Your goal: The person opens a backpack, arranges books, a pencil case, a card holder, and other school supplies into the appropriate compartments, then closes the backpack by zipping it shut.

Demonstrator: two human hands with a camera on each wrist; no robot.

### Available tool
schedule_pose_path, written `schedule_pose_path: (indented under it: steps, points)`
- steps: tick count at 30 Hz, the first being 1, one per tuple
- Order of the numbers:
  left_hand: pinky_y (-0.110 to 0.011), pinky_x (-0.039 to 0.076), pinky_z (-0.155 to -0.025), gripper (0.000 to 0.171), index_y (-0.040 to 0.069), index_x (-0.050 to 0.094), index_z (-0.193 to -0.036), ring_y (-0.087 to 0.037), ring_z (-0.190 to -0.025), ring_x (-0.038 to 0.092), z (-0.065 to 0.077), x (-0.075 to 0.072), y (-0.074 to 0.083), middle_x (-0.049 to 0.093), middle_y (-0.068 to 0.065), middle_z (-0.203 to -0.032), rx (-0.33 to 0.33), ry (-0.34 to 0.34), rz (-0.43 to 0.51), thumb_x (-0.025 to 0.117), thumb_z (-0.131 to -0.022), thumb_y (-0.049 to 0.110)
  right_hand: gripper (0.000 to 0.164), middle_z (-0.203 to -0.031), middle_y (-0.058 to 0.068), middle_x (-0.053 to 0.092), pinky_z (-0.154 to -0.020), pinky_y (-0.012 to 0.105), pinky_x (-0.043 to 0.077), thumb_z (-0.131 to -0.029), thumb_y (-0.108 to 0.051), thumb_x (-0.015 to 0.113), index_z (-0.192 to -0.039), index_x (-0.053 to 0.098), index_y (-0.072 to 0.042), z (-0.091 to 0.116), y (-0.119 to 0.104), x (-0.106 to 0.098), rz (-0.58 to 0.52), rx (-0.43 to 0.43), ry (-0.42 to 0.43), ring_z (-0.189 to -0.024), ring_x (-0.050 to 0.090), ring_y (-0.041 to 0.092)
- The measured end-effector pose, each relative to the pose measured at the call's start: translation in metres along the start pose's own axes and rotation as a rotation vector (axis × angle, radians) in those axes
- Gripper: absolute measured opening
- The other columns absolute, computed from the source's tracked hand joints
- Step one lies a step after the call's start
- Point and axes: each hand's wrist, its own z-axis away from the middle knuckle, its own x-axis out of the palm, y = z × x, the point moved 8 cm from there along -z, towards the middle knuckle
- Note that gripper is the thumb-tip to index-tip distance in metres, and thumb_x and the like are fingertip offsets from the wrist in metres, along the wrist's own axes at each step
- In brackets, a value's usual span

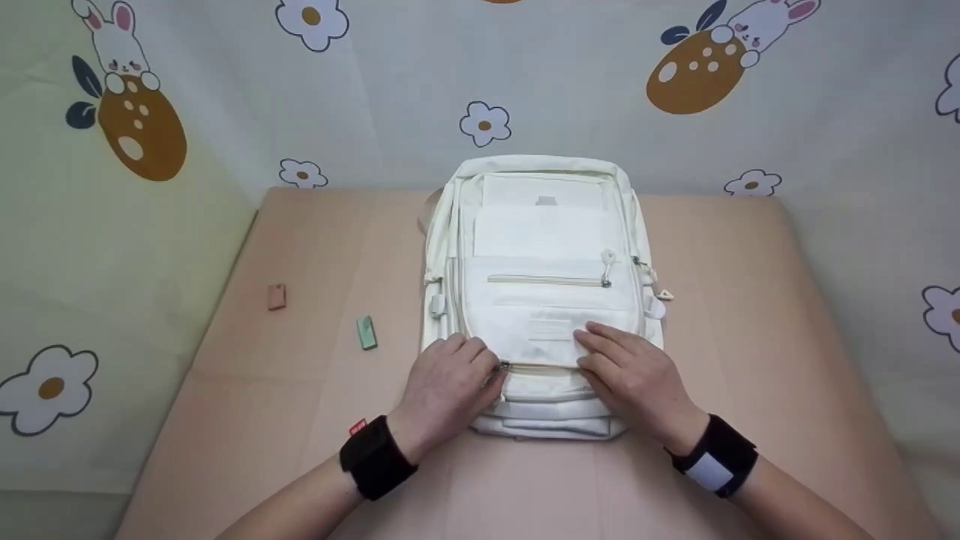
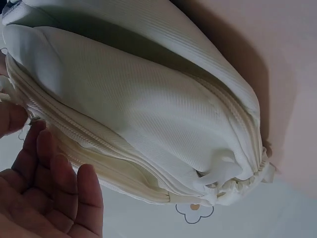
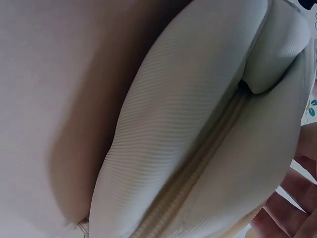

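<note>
A cream-white backpack (image 1: 544, 232) lies front side up on the table, its top toward the back wall. At the lower front pocket, my left hand (image 1: 450, 379) pinches the small zipper pull (image 1: 504, 366) between thumb and fingertips, at the zipper's left end. The left wrist view shows this left hand (image 2: 49, 183) from the palm side, beside the pocket's beige zipper (image 2: 74, 124). Over the same pocket's right end, my right hand (image 1: 637, 379) grips the fabric with bent fingers. Its thumb is mostly hidden; the right wrist view shows only some fingers (image 3: 290, 213) behind the bag's edge.
Left of the backpack lie a small green block (image 1: 366, 332) and, farther out, a small pink block (image 1: 277, 296). The table (image 1: 247, 420) has a light-brown cover. A patterned cloth (image 1: 405, 97) hangs behind and at both sides.
</note>
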Motion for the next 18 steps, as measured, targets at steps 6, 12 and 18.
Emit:
schedule_pose_path:
  steps: [6,12,18]
  points:
    - [-0.027,0.038,-0.051,0.013,0.015,0.066,-0.08,-0.013,-0.063,0.051,0.001,-0.004,-0.002,0.06,0.005,-0.074,-0.011,0.023,0.051,0.077,-0.087,0.016,0.014,-0.123,0.008,0.072,-0.091,0.046,0.055,-0.091,-0.015,0.071,-0.102,0.077,-0.007,-0.001,0.001,0.002,0.004,0.011,0.022,-0.117,0.067,0.03]
    - [-0.028,0.039,-0.051,0.015,0.015,0.064,-0.079,-0.014,-0.063,0.05,0.001,-0.006,-0.004,0.058,0.005,-0.073,-0.017,-0.007,0.048,0.078,-0.087,0.014,0.015,-0.121,0.007,0.073,-0.09,0.044,0.056,-0.092,-0.013,0.069,-0.103,0.077,-0.006,-0.003,0.0,0.006,0.033,0.006,0.02,-0.115,0.067,0.028]
    - [-0.028,0.04,-0.051,0.016,0.013,0.064,-0.08,-0.016,-0.064,0.051,0.002,-0.011,-0.013,0.059,0.003,-0.074,-0.016,-0.049,-0.011,0.076,-0.09,0.015,0.017,-0.12,0.007,0.073,-0.089,0.043,0.056,-0.097,-0.015,0.064,-0.102,0.076,-0.005,-0.003,-0.001,0.006,0.06,0.003,0.018,-0.115,0.067,0.028]
